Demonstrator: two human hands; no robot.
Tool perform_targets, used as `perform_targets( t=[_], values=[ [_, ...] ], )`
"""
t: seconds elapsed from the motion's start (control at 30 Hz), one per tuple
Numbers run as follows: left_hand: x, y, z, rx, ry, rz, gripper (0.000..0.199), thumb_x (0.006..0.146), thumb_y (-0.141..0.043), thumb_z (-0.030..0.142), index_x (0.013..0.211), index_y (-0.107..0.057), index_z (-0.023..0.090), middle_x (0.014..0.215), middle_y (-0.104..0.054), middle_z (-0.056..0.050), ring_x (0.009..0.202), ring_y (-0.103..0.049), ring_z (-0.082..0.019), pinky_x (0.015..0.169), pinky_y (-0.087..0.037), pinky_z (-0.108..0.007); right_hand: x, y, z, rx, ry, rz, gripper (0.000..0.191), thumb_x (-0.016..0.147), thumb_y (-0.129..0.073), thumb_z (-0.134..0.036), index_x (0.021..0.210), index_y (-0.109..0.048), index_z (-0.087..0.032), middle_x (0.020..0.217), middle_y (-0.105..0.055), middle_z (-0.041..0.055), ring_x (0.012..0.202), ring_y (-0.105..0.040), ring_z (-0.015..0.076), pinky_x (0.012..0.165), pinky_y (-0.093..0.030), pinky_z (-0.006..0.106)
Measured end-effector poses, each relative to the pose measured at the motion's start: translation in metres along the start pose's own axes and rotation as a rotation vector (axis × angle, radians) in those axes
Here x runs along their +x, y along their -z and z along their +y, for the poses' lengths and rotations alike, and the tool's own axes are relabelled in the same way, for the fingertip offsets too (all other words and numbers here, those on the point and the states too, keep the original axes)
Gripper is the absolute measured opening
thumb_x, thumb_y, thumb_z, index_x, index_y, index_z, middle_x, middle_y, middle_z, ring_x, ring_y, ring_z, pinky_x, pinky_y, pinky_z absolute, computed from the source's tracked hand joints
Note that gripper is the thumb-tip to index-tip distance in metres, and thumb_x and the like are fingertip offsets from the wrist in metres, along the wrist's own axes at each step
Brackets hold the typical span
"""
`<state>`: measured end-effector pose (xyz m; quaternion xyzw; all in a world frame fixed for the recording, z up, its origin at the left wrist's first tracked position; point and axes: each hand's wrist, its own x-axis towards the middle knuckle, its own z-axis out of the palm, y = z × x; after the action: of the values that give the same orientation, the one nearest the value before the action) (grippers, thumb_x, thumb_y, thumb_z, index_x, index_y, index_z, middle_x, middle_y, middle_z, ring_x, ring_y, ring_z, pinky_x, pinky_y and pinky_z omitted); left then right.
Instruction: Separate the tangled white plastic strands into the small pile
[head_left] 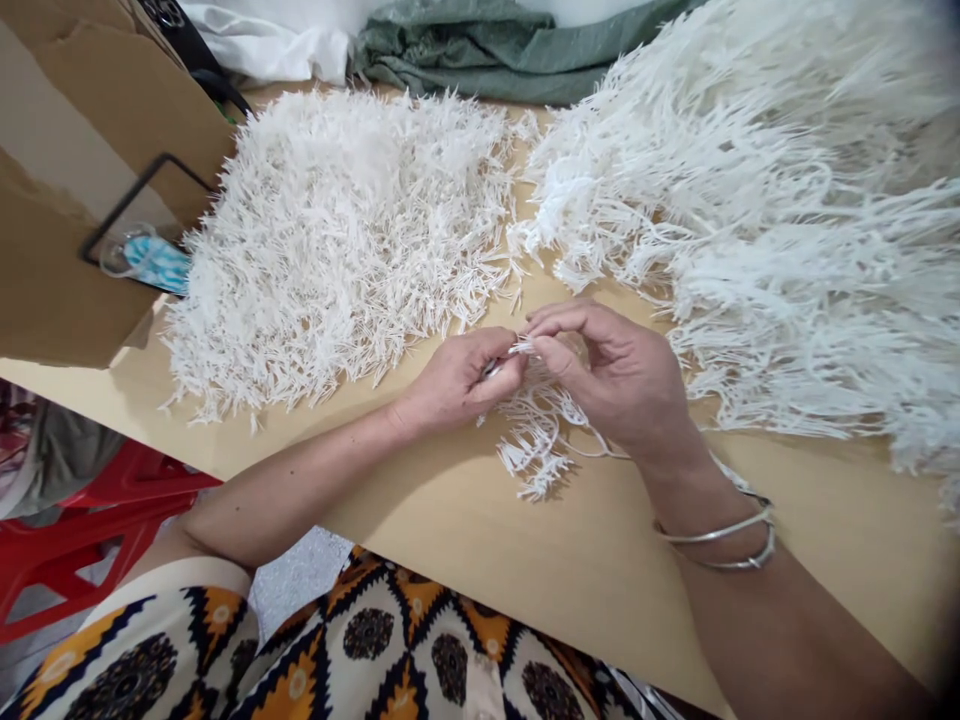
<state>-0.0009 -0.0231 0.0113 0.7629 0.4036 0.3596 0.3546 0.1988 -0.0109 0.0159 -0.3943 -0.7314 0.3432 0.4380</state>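
Observation:
My left hand (469, 378) is closed round a white branched strand piece, with a small dark, shiny thing partly showing between its fingers. Fingertips of my right hand (619, 370) pinch the white tips at the same spot, so both hands meet above the table. Below them a small bunch of white strands (536, 455) hangs or lies on the tabletop, with thin strings running under my right wrist. A heap of short white sprigs (352, 230) lies beyond my left hand. Longer white strands (810, 270) are piled on the right.
A cardboard box (67, 180) stands at the left, with a black wire frame and a blue-striped packet (157, 262) beside it. Green cloth (480, 50) and white cloth (262, 42) lie at the back. A red stool (97, 520) is left of the table (480, 540).

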Motion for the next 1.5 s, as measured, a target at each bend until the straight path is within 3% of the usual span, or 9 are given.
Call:
perform_targets(
  t=[0.17, 0.33, 0.57, 0.73, 0.8, 1.0, 1.13, 1.33, 1.5],
  values=[
    [-0.001, 0.0, 0.0, 0.02, 0.027, 0.018, 0.033, 0.101, -0.048, 0.034, 0.072, -0.039, 0.021, 0.064, -0.042, 0.005, 0.061, -0.039, -0.009, 0.062, -0.035, -0.024, 0.001, 0.005, -0.01, -0.103, 0.015, -0.127, 0.006, 0.097, -0.071, -0.026, 0.102, -0.07, -0.026, 0.101, -0.077, 0.0026, 0.095, -0.074, 0.0209, 0.089, -0.059, 0.038],
    [0.0, 0.001, 0.0, 0.053, 0.038, 0.006, 0.038, 0.103, -0.047, 0.036, 0.07, -0.036, 0.021, 0.065, -0.039, 0.005, 0.061, -0.037, -0.009, 0.063, -0.034, -0.025, 0.0, -0.002, -0.004, -0.241, 0.061, 0.043, 0.003, 0.098, -0.063, -0.026, 0.099, -0.066, -0.024, 0.098, -0.075, 0.0062, 0.096, -0.072, 0.0239, 0.09, -0.057, 0.042],
    [0.001, 0.001, -0.001, -0.004, 0.002, -0.051, 0.032, 0.099, -0.048, 0.026, 0.07, -0.036, 0.021, 0.065, -0.039, 0.005, 0.06, -0.036, -0.008, 0.062, -0.034, -0.025, -0.002, -0.028, 0.013, -0.061, -0.283, 0.207, 0.009, 0.097, -0.063, -0.034, 0.095, -0.06, -0.025, 0.087, -0.069, 0.0024, 0.078, -0.068, 0.0194, 0.076, -0.057, 0.039],
    [-0.003, -0.006, 0.001, 0.004, -0.169, -0.218, 0.031, 0.099, -0.047, 0.023, 0.07, -0.037, 0.021, 0.065, -0.041, 0.005, 0.062, -0.04, -0.009, 0.069, -0.041, -0.027, 0.008, -0.01, 0.036, 0.175, -0.35, 0.513, 0.01, 0.098, -0.064, -0.03, 0.091, -0.058, -0.027, 0.083, -0.066, 0.0001, 0.079, -0.069, 0.018, 0.085, -0.06, 0.041],
    [-0.003, -0.006, 0.002, -0.044, -0.133, -0.174, 0.036, 0.104, -0.048, 0.031, 0.071, -0.04, 0.021, 0.067, -0.043, 0.004, 0.064, -0.043, -0.009, 0.068, -0.041, -0.026, 0.009, -0.004, 0.04, 0.176, -0.314, 0.538, 0.009, 0.096, -0.068, -0.028, 0.091, -0.06, -0.027, 0.082, -0.066, -0.0008, 0.076, -0.068, 0.017, 0.084, -0.061, 0.04],
    [-0.003, -0.001, 0.006, -0.158, 0.089, -0.059, 0.036, 0.11, -0.05, 0.047, 0.089, -0.059, 0.019, 0.077, -0.059, 0.001, 0.07, -0.055, -0.008, 0.069, -0.047, -0.023, 0.005, -0.013, 0.012, 0.128, -0.135, 0.307, 0.016, 0.097, -0.07, -0.023, 0.112, -0.072, -0.028, 0.106, -0.078, 0.0024, 0.097, -0.078, 0.0184, 0.094, -0.064, 0.039],
    [-0.004, -0.001, 0.006, -0.242, 0.162, -0.051, 0.035, 0.109, -0.051, 0.049, 0.093, -0.061, 0.019, 0.079, -0.062, 0.001, 0.07, -0.061, -0.008, 0.069, -0.051, -0.021, 0.002, -0.015, 0.009, 0.181, -0.092, 0.29, 0.025, 0.1, -0.069, -0.024, 0.124, -0.072, -0.032, 0.131, -0.076, 0.0032, 0.12, -0.076, 0.0209, 0.11, -0.061, 0.044],
    [-0.003, 0.001, 0.0, -0.357, 0.223, 0.042, 0.038, 0.106, -0.056, 0.055, 0.101, -0.063, 0.018, 0.085, -0.064, 0.0, 0.073, -0.063, -0.008, 0.071, -0.055, -0.021, -0.002, -0.009, 0.015, 0.17, -0.158, 0.313, 0.017, 0.105, -0.064, -0.038, 0.111, -0.075, -0.028, 0.108, -0.079, 0.0032, 0.102, -0.076, 0.0188, 0.101, -0.062, 0.041],
    [-0.001, 0.005, -0.004, -0.383, 0.197, 0.159, 0.036, 0.104, -0.063, 0.053, 0.1, -0.066, 0.018, 0.085, -0.063, 0.001, 0.076, -0.06, -0.008, 0.073, -0.052, -0.021, -0.005, -0.01, 0.002, 0.05, -0.188, 0.041, 0.015, 0.092, -0.08, -0.038, 0.098, -0.075, -0.025, 0.099, -0.077, 0.0021, 0.091, -0.072, 0.0197, 0.087, -0.059, 0.038]
  ],
)
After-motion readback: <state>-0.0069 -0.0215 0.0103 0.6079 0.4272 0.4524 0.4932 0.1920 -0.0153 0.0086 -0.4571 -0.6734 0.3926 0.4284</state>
